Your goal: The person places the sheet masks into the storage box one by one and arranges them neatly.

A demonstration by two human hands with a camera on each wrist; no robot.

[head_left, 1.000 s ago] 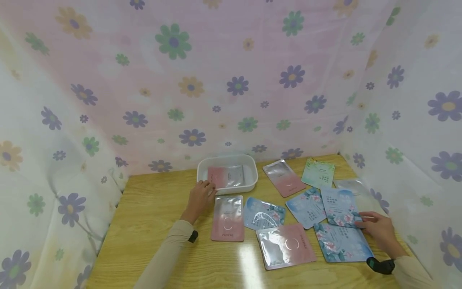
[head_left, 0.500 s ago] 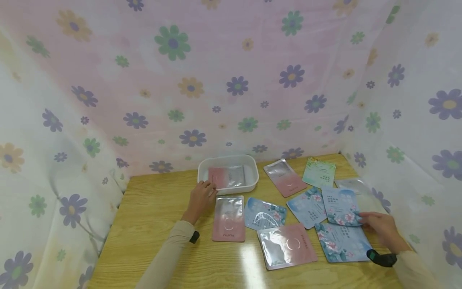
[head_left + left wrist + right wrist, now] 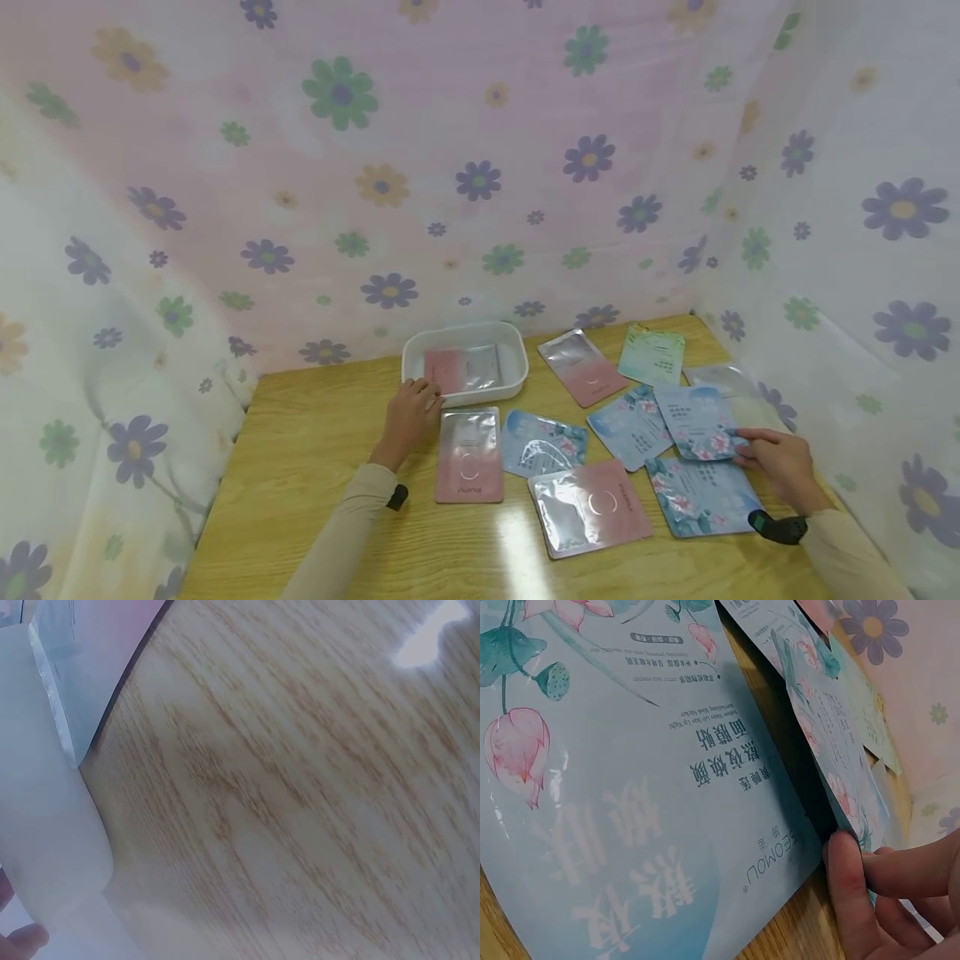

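My left hand grips the front left corner of a white plastic tub. A pink and silver sheet mask packet lies inside it. In the left wrist view, fingertips show beside the tub's wall. On the right, my right hand pinches the edge of a blue floral sheet mask packet between thumb and finger. The right wrist view shows this packet tilted up at its near edge. Below it lies another blue floral packet, flat on the table.
Several more packets lie on the wooden table: pink and silver ones in front of the tub, blue ones in the middle, a green one at the back. A silver packet is partly covered. Flowered cloth walls surround the table.
The pinched blue packet's near edge has risen a little as my right hand lifts it. My left hand stays on the tub. The head view has shifted slightly.
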